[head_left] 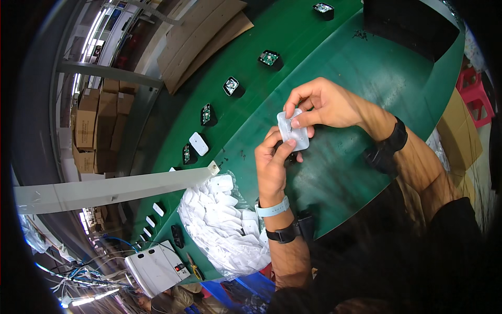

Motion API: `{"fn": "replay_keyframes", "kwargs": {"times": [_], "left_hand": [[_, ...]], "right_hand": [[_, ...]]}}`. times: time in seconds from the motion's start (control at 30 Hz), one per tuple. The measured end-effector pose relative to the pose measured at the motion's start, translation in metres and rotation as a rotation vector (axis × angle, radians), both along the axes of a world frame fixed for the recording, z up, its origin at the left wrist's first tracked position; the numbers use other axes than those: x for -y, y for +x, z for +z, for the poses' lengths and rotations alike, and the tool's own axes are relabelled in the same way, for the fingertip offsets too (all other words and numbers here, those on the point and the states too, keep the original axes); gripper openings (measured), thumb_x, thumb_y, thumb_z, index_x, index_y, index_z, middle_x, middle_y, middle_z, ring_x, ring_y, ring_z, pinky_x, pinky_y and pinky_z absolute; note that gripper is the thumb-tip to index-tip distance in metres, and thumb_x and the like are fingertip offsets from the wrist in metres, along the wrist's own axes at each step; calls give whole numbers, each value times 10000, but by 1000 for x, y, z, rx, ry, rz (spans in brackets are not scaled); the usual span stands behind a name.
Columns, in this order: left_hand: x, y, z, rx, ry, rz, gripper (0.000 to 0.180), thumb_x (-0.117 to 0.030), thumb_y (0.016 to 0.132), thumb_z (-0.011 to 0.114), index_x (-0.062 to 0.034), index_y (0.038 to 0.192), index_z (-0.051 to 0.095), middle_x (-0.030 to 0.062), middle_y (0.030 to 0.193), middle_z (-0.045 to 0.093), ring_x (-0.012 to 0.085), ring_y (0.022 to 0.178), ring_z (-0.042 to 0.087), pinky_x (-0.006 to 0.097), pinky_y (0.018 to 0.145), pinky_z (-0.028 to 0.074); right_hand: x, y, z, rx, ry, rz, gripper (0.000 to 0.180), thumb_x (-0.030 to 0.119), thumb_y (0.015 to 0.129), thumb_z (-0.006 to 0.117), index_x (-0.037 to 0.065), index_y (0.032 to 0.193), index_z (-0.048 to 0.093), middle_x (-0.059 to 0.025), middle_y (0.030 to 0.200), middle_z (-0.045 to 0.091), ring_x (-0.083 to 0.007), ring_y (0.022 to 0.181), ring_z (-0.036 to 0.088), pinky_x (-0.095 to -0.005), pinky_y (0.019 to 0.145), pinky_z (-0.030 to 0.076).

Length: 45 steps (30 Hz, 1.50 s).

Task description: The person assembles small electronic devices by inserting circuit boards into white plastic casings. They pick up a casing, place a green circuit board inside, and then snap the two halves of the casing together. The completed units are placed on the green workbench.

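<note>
Above the green bench I hold a white plastic cover, rectangular with rounded corners and tilted toward me. My left hand is closed on its lower left side, thumb on the face. The fingers of my right hand are closed at its upper edge, thumb pressed near the middle. Something small and dark shows by that thumb, too small to name. Left of my left forearm lies a heap of white plastic covers in a clear bag. Black housings with circuit boards, one of them a housing, stand in a row beyond my hands.
A pale metal beam crosses at the left above the row. Small dark screws lie at the far right, near a black bin. Pliers and a white box with a switch sit at the lower left.
</note>
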State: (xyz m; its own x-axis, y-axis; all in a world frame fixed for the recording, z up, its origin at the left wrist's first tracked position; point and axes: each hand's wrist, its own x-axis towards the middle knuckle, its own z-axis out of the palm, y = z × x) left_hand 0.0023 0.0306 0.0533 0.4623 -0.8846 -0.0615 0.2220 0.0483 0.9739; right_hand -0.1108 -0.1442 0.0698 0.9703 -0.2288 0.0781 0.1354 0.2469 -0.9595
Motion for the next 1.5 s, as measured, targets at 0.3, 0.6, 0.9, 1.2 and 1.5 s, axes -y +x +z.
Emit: {"fn": "replay_keyframes", "kwargs": {"times": [0.3, 0.6, 0.9, 1.2, 1.5], "left_hand": [[-9, 10, -2, -305, 0, -128, 381, -206, 908, 532, 91, 1144, 570, 203, 1016, 625, 219, 776, 611, 305, 506, 508], [-7, 15, -6, -601, -202, 21, 415, -267, 969, 402, 31, 1226, 534, 195, 1117, 613, 281, 901, 609, 394, 675, 531], [-3, 8, 7, -214, -249, 363, 357, -94, 985, 524, 22, 1315, 452, 162, 1148, 602, 264, 1058, 621, 391, 961, 497], [3, -8, 14, 143, -117, 524, 414, 44, 872, 686, 49, 1255, 531, 138, 1097, 659, 182, 979, 649, 297, 897, 511], [7, -14, 15, 153, -85, 510, 416, 53, 860, 698, 56, 1254, 564, 132, 1121, 651, 177, 1012, 638, 292, 902, 510]], "right_hand": [[-5, 11, -16, 102, 335, 258, 479, -9, 872, 688, -12, 1308, 489, -186, 1249, 640, -129, 866, 670, -246, 704, 559], [-6, 16, -34, 171, 509, 155, 495, 104, 908, 703, 2, 1347, 496, -164, 1255, 640, -201, 1095, 648, -337, 921, 534], [-13, 19, -31, 80, 504, 49, 453, 129, 946, 667, 7, 1352, 508, -139, 1241, 643, -223, 1105, 655, -363, 943, 527], [-22, 22, -37, 22, 447, 33, 531, 68, 887, 727, -10, 1367, 512, -136, 1224, 644, -180, 1093, 640, -331, 954, 526], [-28, 23, -35, 32, 320, -17, 581, 57, 815, 799, -14, 1335, 549, -113, 1192, 654, -176, 1075, 630, -332, 935, 541]]}}
